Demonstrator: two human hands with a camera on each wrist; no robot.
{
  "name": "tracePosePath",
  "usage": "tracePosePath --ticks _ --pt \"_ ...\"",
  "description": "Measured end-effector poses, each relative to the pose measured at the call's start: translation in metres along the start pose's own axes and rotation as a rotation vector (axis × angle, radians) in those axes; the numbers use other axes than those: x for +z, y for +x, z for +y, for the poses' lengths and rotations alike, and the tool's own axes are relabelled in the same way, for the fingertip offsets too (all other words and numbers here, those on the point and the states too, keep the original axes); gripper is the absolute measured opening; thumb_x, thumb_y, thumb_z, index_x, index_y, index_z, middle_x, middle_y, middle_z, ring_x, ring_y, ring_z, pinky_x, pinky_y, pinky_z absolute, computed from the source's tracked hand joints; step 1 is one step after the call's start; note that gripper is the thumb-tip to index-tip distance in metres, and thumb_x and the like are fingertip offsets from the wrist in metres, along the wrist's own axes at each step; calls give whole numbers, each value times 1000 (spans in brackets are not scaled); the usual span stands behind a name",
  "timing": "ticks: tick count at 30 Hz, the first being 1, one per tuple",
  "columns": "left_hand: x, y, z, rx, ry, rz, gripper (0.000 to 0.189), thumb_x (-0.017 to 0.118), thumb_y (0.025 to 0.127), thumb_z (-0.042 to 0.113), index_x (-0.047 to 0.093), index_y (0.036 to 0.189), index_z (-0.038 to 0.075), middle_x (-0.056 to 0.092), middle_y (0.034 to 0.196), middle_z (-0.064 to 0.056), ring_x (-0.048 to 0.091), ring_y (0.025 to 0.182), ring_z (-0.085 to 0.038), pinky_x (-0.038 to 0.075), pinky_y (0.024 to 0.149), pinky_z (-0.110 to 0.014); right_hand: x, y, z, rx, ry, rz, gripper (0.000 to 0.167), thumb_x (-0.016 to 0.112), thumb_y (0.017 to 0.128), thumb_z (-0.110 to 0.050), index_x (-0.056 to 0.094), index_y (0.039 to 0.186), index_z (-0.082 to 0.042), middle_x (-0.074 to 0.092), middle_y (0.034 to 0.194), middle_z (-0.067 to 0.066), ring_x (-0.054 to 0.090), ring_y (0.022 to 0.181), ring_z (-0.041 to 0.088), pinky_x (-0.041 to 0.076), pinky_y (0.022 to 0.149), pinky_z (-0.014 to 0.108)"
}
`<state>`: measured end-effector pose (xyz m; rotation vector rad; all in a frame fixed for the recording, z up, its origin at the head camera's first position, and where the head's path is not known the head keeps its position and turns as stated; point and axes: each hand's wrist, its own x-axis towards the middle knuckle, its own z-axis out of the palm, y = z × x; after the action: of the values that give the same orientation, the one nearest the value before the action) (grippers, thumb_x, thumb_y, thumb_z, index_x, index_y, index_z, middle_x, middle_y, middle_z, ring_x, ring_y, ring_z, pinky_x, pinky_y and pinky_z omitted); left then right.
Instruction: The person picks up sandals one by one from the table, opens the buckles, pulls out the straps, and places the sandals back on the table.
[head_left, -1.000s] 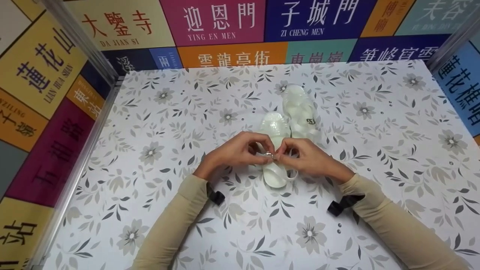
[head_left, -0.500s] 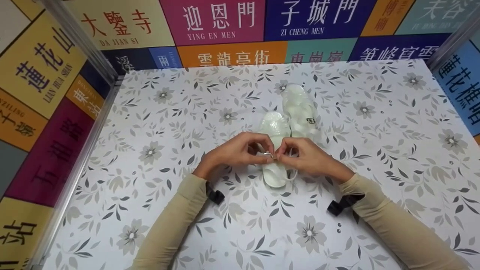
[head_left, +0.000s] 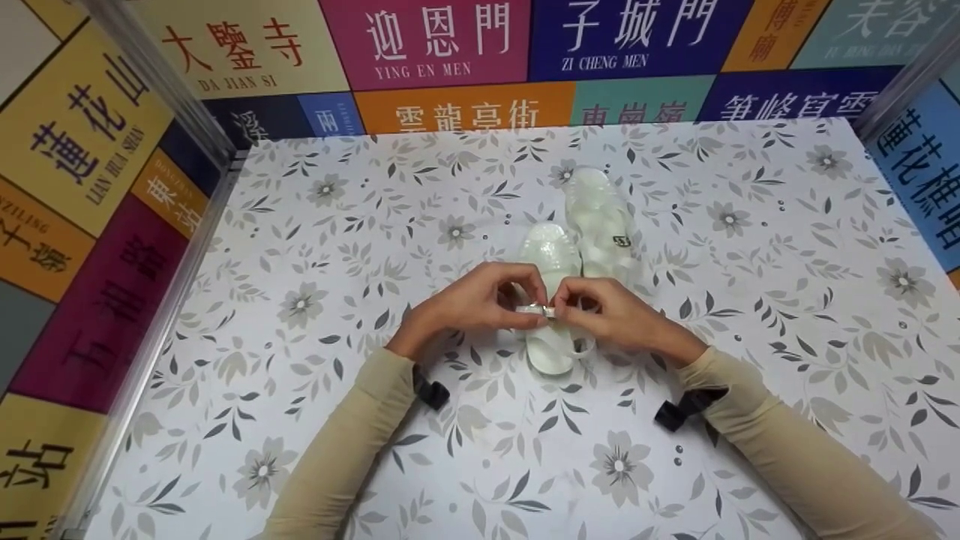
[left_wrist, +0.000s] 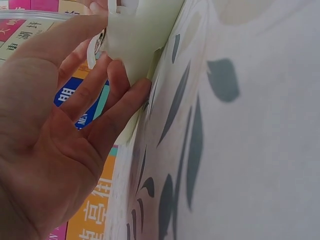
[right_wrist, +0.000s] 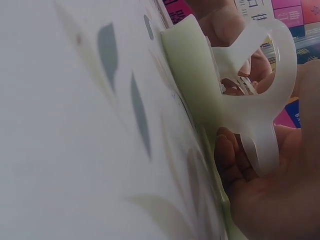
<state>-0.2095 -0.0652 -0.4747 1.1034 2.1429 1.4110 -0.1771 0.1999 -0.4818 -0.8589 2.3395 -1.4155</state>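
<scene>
The nearer pale green sandal [head_left: 550, 358] lies on the table under both hands, and its sole and side show in the left wrist view. My left hand [head_left: 480, 301] pinches the sandal's strap by a small metal buckle [head_left: 534, 308] between thumb and fingertips. From the other side my right hand [head_left: 616, 313] pinches the strap's end, fingertips almost meeting the left ones. A translucent strap loop [right_wrist: 286, 52] arches over the sandal in the right wrist view. The fingers partly hide the buckle.
Beyond the hands lies a second pale sandal [head_left: 596, 210] with a small dark label, right beside the first. The table [head_left: 420, 480] has a white leaf-and-flower cover. Panels [head_left: 442, 45] with coloured signs stand along its back and sides.
A longer white strip of strap now shows between the fingertips at the buckle. The right fingers have shifted slightly; the left hand and both sandals stay nearly in place.
</scene>
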Motion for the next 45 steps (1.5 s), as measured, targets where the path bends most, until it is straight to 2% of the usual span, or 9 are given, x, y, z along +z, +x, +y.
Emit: tracePosePath --ticks 5,10,16,20,24,31,35,39,45 --pt "1 0 3 11 37 22 17 83 92 15 69 100 11 75 98 1 65 83 -14 55 74 -28 0 -1 1 -25 13 -5 7 71 106 -24 73 99 -22 70 93 -1 66 88 18 55 78 27" --pt "2 0 5 -11 85 18 18 79 88 10 66 100 12 72 101 5 67 84 -13 55 72 -26 0 0 2 -38 24 3 7 73 104 -22 73 100 -16 71 95 -2 66 90 20 55 79 28" --pt "4 1 9 -26 147 -5 22 80 86 14 62 100 13 70 99 4 65 79 -13 52 66 -24 0 1 2 -53 10 -9 7 73 104 -19 71 98 -21 69 92 -3 64 87 18 53 76 26" --pt "4 2 11 -16 173 -5 23 80 85 15 61 99 13 68 96 3 61 74 -11 47 62 -23 1 2 0 -59 7 -12 11 73 104 -17 70 95 -22 68 90 -3 62 85 17 52 75 26" --pt "5 3 10 6 194 2 22 79 85 17 62 99 14 69 97 2 61 75 -11 49 63 -24 1 2 1 -65 13 -17 10 72 104 -15 69 96 -20 66 90 -3 61 84 16 51 76 26" --pt "3 1 3 4 69 15 18 79 88 12 66 100 11 73 98 1 67 84 -14 57 75 -31 1 0 4 -52 56 -16 4 70 106 -17 73 103 -15 71 98 1 65 93 17 54 82 27" --pt "1 1 0 16 15 12 18 85 92 17 70 101 13 75 100 0 69 91 -16 59 81 -33 1 0 5 -44 69 -19 4 72 105 -18 76 104 -18 74 99 2 68 93 18 57 82 27" --pt "0 0 -1 27 -14 11 18 86 91 18 71 99 13 74 99 0 69 91 -17 58 79 -31 1 0 3 -19 70 -18 4 74 104 -20 77 103 -22 76 98 0 70 93 18 59 83 27" --pt "1 -1 -1 16 -42 6 18 81 87 5 69 99 12 72 99 1 68 89 -17 57 76 -31 1 1 1 -16 48 -22 5 75 104 -23 76 99 -23 75 97 -2 68 90 19 56 81 27"
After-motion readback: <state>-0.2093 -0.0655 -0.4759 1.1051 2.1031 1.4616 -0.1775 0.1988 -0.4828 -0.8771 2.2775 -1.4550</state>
